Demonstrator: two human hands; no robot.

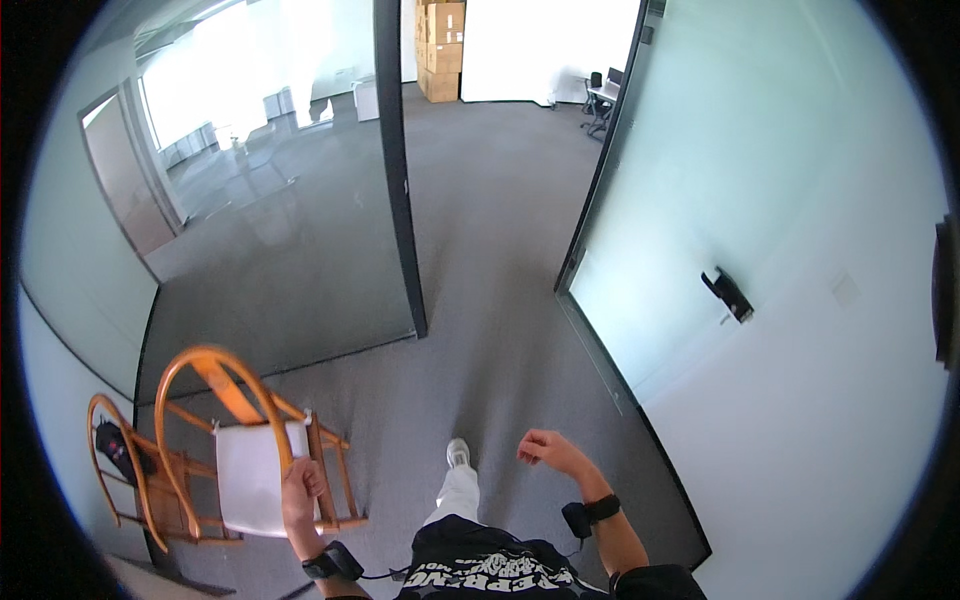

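My left hand (303, 484) is loosely closed, in front of the curved arm of a wooden chair (213, 368) with a white seat cushion (262, 478). It overlaps the end of that arm in the picture; whether the two touch, I cannot tell. Out ahead of my body at the right, my right hand (545, 448) has its fingers curled in, with nothing visible in them. Both wrists wear black bands, each with a small dark box. Below and between the hands, one foot in a light shoe (458, 453) is stepped forward.
Ahead is a doorway with a glass door (690, 200) swung open on the right, bearing a black handle (728, 293). A dark-framed glass partition (290, 230) stands left. A second wooden chair holds a black bag (115, 450). Cardboard boxes (440, 50) are stacked beyond.
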